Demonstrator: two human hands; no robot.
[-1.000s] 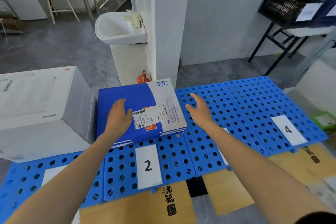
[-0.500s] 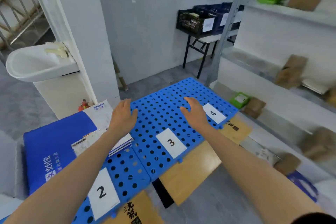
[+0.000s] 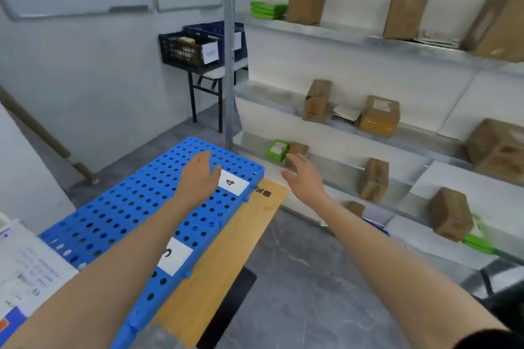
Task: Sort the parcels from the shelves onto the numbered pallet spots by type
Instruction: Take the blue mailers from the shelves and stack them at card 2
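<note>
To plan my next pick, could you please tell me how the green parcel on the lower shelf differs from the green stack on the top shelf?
The green parcel is single; the green stack holds several. The parcel shows a white label; the stack shows none. The parcel lies near the right hand; the stack sits high above it. Both are bright green.

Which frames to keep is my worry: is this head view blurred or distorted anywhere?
Head view: motion blur smears the brown box at the right edge and the printed parcel at lower left; the label 4 is readable; the wide lens bends the shelf edges; light is soft, without harsh glare.
</note>
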